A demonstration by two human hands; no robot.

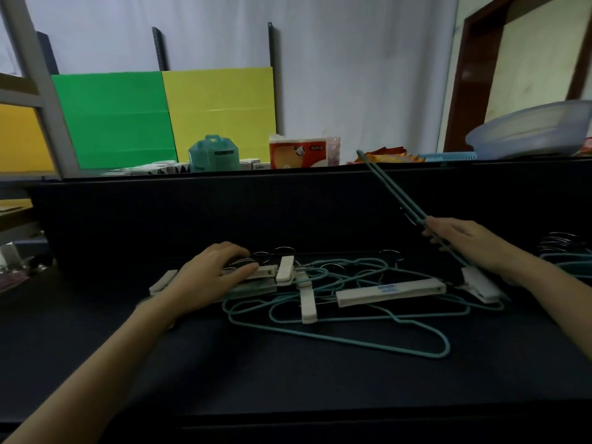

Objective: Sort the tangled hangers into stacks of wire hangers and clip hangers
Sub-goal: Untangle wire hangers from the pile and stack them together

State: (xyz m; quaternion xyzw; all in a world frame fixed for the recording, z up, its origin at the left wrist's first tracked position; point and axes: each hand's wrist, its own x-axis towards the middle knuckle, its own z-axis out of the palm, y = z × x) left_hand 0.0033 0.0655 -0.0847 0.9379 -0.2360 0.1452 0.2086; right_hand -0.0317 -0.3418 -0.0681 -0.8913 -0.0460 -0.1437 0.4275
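Note:
A tangle of teal wire hangers (pixel 352 328) and white clip hangers (pixel 389 291) lies on the dark table (pixel 256 379) in front of me. My left hand (pixel 211 277) rests on white clip hangers at the left end of the pile, its fingers curved over them. My right hand (pixel 471 241) grips a teal wire hanger (pixel 394 193) that sticks up and away to the left, lifted off the pile. A small stack of teal wire hangers (pixel 567 254) with dark hooks lies at the far right.
A dark raised panel (pixel 224 213) stands behind the pile. Beyond it sit a teal container (pixel 214 154), an orange-and-white pack (pixel 299 152) and a blue basin (pixel 531 129). Green and yellow boards lean on the wall; a metal shelf frame stands left.

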